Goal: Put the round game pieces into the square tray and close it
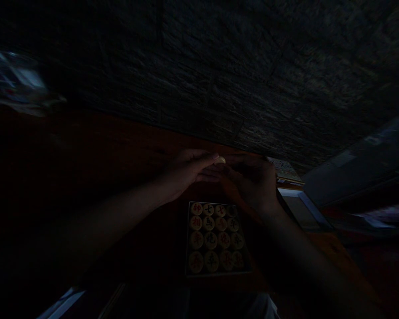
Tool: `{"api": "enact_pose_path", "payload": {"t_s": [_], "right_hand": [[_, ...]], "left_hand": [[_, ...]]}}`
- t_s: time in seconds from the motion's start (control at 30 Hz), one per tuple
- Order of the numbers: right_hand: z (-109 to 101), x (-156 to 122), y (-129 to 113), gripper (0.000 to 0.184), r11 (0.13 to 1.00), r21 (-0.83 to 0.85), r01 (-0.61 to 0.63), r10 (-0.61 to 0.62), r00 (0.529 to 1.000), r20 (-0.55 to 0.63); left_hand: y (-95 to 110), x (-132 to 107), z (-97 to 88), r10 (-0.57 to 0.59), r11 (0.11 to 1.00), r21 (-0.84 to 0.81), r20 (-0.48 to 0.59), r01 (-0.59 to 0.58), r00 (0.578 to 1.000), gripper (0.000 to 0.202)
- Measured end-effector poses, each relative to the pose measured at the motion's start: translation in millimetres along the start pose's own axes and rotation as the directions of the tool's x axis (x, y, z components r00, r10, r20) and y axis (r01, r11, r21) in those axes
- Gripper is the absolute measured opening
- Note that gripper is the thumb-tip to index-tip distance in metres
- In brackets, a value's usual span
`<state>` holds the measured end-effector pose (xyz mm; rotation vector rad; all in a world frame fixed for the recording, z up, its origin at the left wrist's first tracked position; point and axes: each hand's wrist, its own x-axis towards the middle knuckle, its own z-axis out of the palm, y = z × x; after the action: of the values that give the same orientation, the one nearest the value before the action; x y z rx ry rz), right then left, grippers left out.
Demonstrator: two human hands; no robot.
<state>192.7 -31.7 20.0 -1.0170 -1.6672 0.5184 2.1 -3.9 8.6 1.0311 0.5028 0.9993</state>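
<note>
The scene is very dark. My left hand [189,170] and my right hand [251,181] meet above a square box [187,261] of round pale game pieces [211,239] marked with red and dark characters. A single pale round piece [220,160] sits pinched at the fingertips of my left hand, touching my right hand's fingers too. My right hand's fingers are curled; what they hold, if anything, is too dark to make out. The box lies on a reddish-brown table [119,150], just below both hands.
A dark stone-patterned wall [219,66] stands right behind the table. A white-framed flat lid or tray [299,208] lies to the right of the box, with a printed board or sheet [286,170] behind it. Blurred pale objects [16,84] sit at far left.
</note>
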Motion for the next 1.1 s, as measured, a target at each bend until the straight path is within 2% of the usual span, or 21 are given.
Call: {"api": "enact_pose_path", "payload": {"t_s": [0.13, 0.37, 0.57, 0.8, 0.9, 1.1], "right_hand": [[-1, 1, 2, 0.015, 0.999, -0.013, 0.033, -0.033, 0.999, -0.010], [0, 2, -5, 0.019, 0.995, -0.057, 0.076, -0.075, 0.997, 0.031], [-1, 0, -1, 0.021, 0.994, -0.064, 0.087, -0.086, 0.996, 0.026], [-4, 0, -8, 0.015, 0.936, -0.288, 0.203, -0.172, 0.977, 0.128], [-6, 2, -8, 0.016, 0.890, -0.377, 0.256, -0.203, 0.963, 0.175], [-9, 2, 0, 0.022, 0.875, -0.367, 0.315, -0.268, 0.948, 0.174]], "left_hand": [[1, 1, 0.6, -0.008, 0.999, -0.040, -0.016, 0.007, 1.000, 0.018], [0, 0, 0.1, 0.093, 0.996, 0.006, -0.070, -0.093, 0.993, 0.032], [0, -1, -0.5, 0.108, 0.994, 0.004, -0.122, -0.108, 0.987, 0.033], [5, 3, 2.0, 0.011, 0.999, -0.029, -0.144, -0.015, 0.990, 0.008], [6, 6, 1.7, 0.015, 1.000, 0.015, -0.207, -0.012, 0.978, 0.012], [4, 5, 3.2, -0.042, 0.998, -0.043, -0.168, 0.035, 0.985, 0.017]]}}
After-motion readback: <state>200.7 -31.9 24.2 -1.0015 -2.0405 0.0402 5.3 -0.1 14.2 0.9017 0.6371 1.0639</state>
